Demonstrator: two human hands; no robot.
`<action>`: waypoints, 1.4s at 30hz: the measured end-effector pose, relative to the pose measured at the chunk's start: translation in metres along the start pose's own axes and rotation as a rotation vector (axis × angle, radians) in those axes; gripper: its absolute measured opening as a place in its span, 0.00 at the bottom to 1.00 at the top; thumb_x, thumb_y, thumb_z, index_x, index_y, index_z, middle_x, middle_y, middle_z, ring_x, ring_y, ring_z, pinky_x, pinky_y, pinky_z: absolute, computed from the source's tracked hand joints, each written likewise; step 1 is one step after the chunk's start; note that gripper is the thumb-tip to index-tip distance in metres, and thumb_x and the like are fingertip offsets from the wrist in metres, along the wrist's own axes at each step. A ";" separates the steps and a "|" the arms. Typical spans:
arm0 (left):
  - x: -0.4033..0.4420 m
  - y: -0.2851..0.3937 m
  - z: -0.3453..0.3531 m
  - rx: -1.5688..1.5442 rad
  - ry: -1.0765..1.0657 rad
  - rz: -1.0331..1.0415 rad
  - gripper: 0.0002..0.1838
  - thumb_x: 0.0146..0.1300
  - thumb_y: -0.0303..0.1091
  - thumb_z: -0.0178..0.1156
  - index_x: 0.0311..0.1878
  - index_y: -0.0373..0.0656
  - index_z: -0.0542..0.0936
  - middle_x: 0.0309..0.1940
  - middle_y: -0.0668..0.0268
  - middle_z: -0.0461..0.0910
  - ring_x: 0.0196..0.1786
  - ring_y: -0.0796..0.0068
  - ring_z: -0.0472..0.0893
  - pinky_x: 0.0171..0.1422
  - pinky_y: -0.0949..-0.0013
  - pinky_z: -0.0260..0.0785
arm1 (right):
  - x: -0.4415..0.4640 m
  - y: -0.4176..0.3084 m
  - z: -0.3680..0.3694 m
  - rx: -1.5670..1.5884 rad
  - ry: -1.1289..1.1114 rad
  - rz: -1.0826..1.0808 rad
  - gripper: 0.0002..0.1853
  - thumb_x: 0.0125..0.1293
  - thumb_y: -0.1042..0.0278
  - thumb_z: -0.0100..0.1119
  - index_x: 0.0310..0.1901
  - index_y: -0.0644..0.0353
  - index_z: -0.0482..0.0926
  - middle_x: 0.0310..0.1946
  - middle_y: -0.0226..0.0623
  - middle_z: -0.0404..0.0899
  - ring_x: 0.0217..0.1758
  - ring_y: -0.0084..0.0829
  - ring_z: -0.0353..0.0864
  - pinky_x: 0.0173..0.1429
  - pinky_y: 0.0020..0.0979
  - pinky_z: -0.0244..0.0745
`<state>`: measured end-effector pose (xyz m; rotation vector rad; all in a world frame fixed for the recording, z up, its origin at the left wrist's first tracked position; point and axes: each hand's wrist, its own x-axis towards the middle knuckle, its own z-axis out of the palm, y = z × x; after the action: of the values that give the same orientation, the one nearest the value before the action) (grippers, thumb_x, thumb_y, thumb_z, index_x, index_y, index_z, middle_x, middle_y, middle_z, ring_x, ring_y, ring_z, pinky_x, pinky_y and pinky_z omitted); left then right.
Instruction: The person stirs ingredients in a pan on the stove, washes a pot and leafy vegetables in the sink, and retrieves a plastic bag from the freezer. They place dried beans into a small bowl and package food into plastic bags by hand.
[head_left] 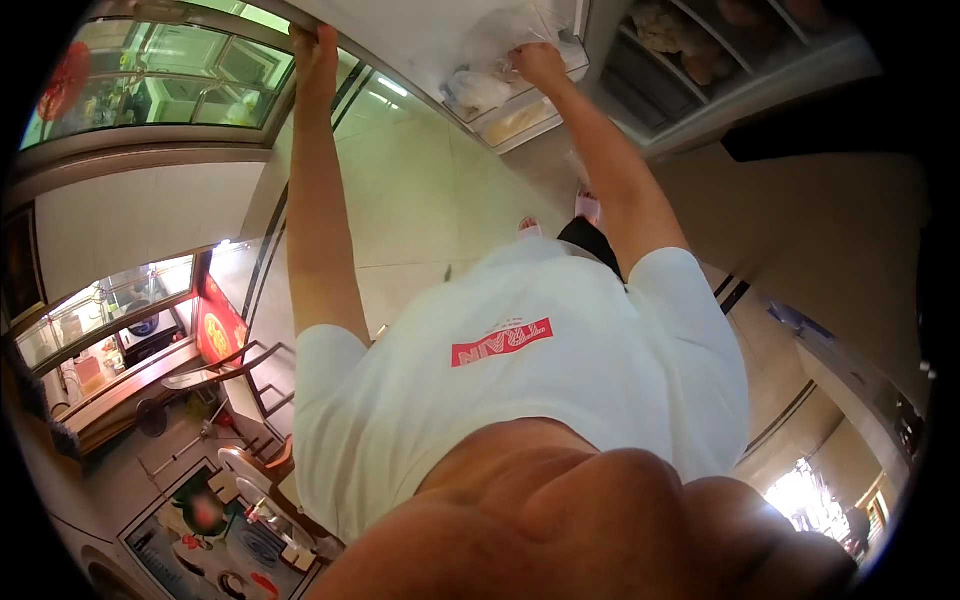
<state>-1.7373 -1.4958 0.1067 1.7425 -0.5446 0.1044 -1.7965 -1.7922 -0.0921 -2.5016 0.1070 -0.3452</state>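
My left hand and right hand both reach toward the top of the head view. At the upper left, my left hand (314, 50) is closed round the outer edge of a pale open door (400, 40). My right hand (537, 64) is closed on a clear plastic bag (510, 35) at the door's inner shelf. Another crumpled plastic bag (478, 90) lies in that shelf, below and left of my right hand. Beneath it a low bin (515, 122) holds something yellowish.
An open compartment (650, 85) with dividers and bagged items stands at the upper right. Glass-paned doors (170, 75) are at the upper left. Chairs and a patterned mat (160, 540) lie at the lower left. My feet are on the tiled floor (420, 190).
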 end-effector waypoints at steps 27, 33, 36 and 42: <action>-0.164 0.063 0.161 -0.023 0.623 -0.044 0.13 0.62 0.38 0.59 0.41 0.37 0.74 0.32 0.64 0.78 0.33 0.77 0.77 0.36 0.75 0.69 | -0.198 -0.059 -0.088 1.349 -1.094 0.709 0.16 0.69 0.55 0.50 0.29 0.58 0.72 0.17 0.26 0.67 0.17 0.17 0.62 0.17 0.20 0.54; -0.126 -0.040 0.103 -0.686 0.520 -0.552 0.20 0.66 0.46 0.52 0.49 0.36 0.72 0.43 0.60 0.76 0.45 0.68 0.76 0.52 0.66 0.68 | -0.082 -0.095 -0.014 1.713 -0.809 0.823 0.15 0.70 0.55 0.47 0.32 0.58 0.74 0.25 0.31 0.75 0.25 0.23 0.72 0.26 0.22 0.64; -0.089 -0.099 0.076 -1.176 0.451 -0.821 0.26 0.68 0.50 0.45 0.55 0.34 0.68 0.51 0.54 0.73 0.54 0.60 0.72 0.62 0.61 0.62 | -0.005 -0.154 0.001 1.869 -0.658 0.650 0.17 0.71 0.55 0.45 0.32 0.60 0.75 0.25 0.35 0.76 0.26 0.29 0.73 0.29 0.27 0.67; 0.030 -0.108 0.012 -1.613 0.520 -0.757 0.17 0.71 0.41 0.39 0.46 0.38 0.71 0.43 0.59 0.75 0.48 0.66 0.75 0.60 0.61 0.67 | 0.120 -0.240 0.061 1.600 -0.300 0.217 0.18 0.71 0.59 0.43 0.35 0.66 0.76 0.28 0.37 0.78 0.29 0.28 0.76 0.36 0.26 0.73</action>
<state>-1.6693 -1.5009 0.0168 0.1927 0.4263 -0.3387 -1.6647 -1.5818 0.0261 -0.9138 -0.0300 0.0781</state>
